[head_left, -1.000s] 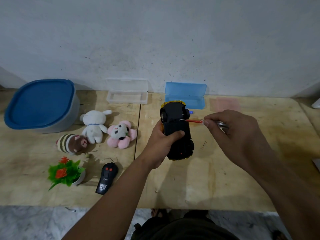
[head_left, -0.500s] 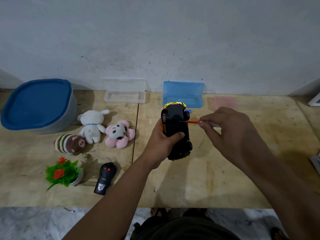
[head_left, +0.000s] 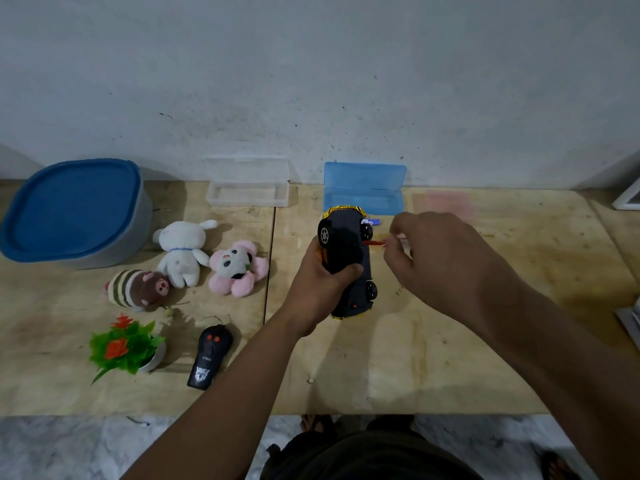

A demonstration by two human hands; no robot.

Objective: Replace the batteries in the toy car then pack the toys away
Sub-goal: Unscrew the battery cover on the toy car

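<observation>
My left hand [head_left: 322, 277] grips a yellow toy car [head_left: 348, 237] held above the table, its black underside turned up toward me. My right hand [head_left: 440, 261] pinches a small red-handled screwdriver [head_left: 374, 243]; its tip touches the car's underside near a wheel. A blue battery [head_left: 372, 222] lies on the table just behind the car. A black remote control [head_left: 209, 356] lies at the front left. Three plush toys sit on the left: a white rabbit [head_left: 181, 249], a pink one [head_left: 237, 266] and a brown striped one [head_left: 136, 289].
A grey tub with a blue lid [head_left: 74, 211] stands at the far left. A clear open case [head_left: 247, 192] and a blue open case [head_left: 363, 188] rest against the wall. A small fake plant [head_left: 126, 348] stands near the wooden table's [head_left: 433, 358] front edge.
The car has been tipped a little more upright in my left hand. My right hand has shifted slightly left with the screwdriver, staying against the underside.
</observation>
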